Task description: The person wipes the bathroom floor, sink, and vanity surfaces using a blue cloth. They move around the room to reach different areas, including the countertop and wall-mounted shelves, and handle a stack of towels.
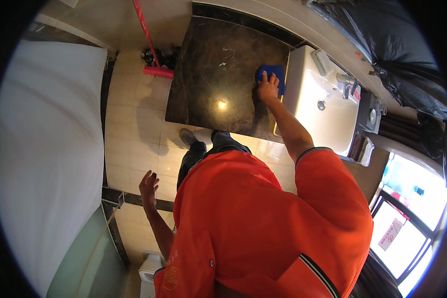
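Observation:
My right hand rests on a folded blue cloth, its fingers spread over it. The cloth lies flat on the dark marble countertop, right beside the rim of the white washbasin. My left hand hangs in the air at the lower left, over the tiled floor, with its fingers loosely bent and apart and nothing seen in it. A scrub brush lies on the basin's back ledge near the chrome faucet.
A pink broom stands by the counter's left end near dark debris. A white sheet covers something on the left. Black plastic hangs at the upper right. A toilet is at the bottom, a small shelf past the basin.

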A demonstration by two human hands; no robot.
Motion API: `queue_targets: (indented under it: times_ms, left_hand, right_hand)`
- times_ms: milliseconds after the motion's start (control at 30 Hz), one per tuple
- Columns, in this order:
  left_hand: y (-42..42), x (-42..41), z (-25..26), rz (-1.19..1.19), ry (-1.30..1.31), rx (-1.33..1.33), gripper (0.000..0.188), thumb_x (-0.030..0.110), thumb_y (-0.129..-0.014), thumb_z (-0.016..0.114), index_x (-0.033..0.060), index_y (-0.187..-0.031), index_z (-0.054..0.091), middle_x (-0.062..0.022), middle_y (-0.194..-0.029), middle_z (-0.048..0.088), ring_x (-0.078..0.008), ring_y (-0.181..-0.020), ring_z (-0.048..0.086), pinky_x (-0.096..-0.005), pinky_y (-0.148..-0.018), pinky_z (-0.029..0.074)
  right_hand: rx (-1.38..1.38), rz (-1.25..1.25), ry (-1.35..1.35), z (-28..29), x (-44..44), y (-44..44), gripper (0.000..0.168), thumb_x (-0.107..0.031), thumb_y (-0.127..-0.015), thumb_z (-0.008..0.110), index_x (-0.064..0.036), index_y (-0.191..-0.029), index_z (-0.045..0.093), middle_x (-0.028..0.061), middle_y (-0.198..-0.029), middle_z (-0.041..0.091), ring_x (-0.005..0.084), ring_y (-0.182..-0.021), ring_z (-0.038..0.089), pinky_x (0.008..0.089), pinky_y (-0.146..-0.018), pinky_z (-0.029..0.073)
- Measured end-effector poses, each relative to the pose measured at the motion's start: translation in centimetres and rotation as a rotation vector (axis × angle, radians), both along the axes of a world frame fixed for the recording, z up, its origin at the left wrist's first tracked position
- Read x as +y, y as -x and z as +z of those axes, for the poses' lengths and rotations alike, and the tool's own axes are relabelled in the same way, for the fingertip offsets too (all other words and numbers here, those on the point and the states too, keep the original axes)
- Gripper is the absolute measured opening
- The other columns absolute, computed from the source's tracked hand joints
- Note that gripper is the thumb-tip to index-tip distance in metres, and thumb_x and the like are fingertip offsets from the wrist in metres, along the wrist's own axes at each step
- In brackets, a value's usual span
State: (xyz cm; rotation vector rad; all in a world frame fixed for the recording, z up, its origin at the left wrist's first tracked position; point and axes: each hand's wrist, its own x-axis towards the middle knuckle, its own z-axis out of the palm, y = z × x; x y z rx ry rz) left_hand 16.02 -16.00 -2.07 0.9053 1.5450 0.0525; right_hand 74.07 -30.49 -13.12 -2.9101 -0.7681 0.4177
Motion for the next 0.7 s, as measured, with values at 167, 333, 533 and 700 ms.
queue_targets:
  times_ms: [167, 333, 533, 700]
  left_hand:
    - [1.7, -2.6, -0.8, 0.027, 0.032, 0.045, 0.055, 0.031, -0.093, 0.064, 0.0085, -0.140, 0.049, -0.0116, -0.124, 0.062, -0.0287, -0.109, 0.064, -0.0456, -0.092, 0.047]
    - [-0.7, -2.7, 0.4, -0.028, 0.094, 0.075, 0.055, 0.030, -0.094, 0.063, 0.0056, -0.141, 0.048, -0.0098, -0.125, 0.063, -0.0278, -0.108, 0.064, -0.0451, -0.093, 0.045]
    - [-2.5, 0.1, 2.3, -0.092, 0.029, 0.095, 0.057, 0.031, -0.093, 0.064, 0.0055, -0.141, 0.047, -0.0112, -0.125, 0.062, -0.0308, -0.111, 0.062, -0.0474, -0.096, 0.043]
    - [-3.0, 1.0, 2.7, -0.121, 0.000, 0.105, 0.060, 0.033, -0.092, 0.065, 0.0038, -0.141, 0.047, -0.0116, -0.125, 0.062, -0.0319, -0.111, 0.062, -0.0487, -0.098, 0.043]
  right_hand:
    - [-0.233, 0.214, -0.222, 0.1, 0.4, 7.9, 0.056, -0.018, -0.084, 0.060, -0.009, -0.138, 0.047, 0.0261, -0.144, 0.038, 0.0512, -0.132, 0.034, 0.0605, -0.102, 0.034]
    - [0.168, 0.808, -0.366, 2.8, 8.1, 18.4, 0.054, -0.030, -0.086, 0.064, -0.020, -0.138, 0.051, 0.0173, -0.153, 0.029, 0.0433, -0.143, 0.021, 0.0613, -0.111, 0.023]
    - [0.091, 0.700, -0.357, 1.8, 14.2, 15.9, 0.050, -0.038, -0.092, 0.056, -0.021, -0.139, 0.049, 0.0151, -0.153, 0.031, 0.0402, -0.143, 0.021, 0.0560, -0.114, 0.018]
    - [-0.207, 0.319, -0.291, -0.5, 9.2, 3.7, 0.054, -0.042, -0.091, 0.055, -0.021, -0.140, 0.048, 0.0187, -0.150, 0.034, 0.0445, -0.137, 0.030, 0.0580, -0.108, 0.028]
